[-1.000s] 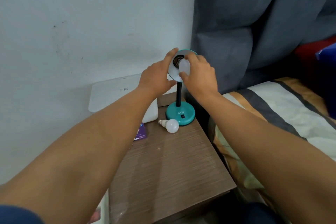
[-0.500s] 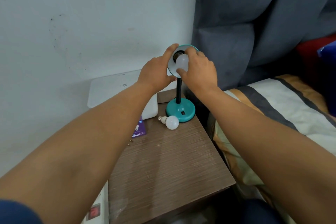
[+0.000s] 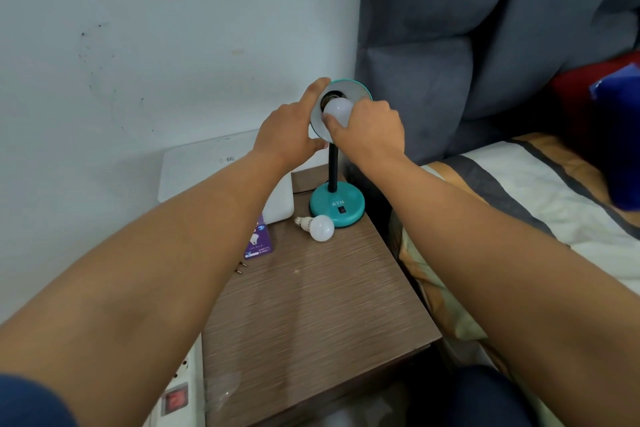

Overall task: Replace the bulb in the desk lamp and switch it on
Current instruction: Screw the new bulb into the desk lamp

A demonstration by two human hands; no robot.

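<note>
A teal desk lamp stands at the back of the wooden bedside table point(image 3: 311, 315), its round base point(image 3: 337, 204) carrying a small black switch. The lamp's shade point(image 3: 349, 88) faces me. My left hand point(image 3: 291, 130) grips the shade's left rim. My right hand point(image 3: 369, 130) holds a white bulb point(image 3: 337, 109) with its base at the dark socket inside the shade. A second white bulb point(image 3: 320, 227) lies on its side on the table, touching the lamp base.
A purple bulb box point(image 3: 258, 239) lies left of the loose bulb, beside a white flat device point(image 3: 207, 166) against the wall. A white power strip point(image 3: 176, 399) with a red switch sits at the lower left. A bed point(image 3: 536, 201) borders the table's right side.
The white bulb in my right hand has shifted deeper toward the socket, and my fingers have turned around it. My left hand stays on the shade.
</note>
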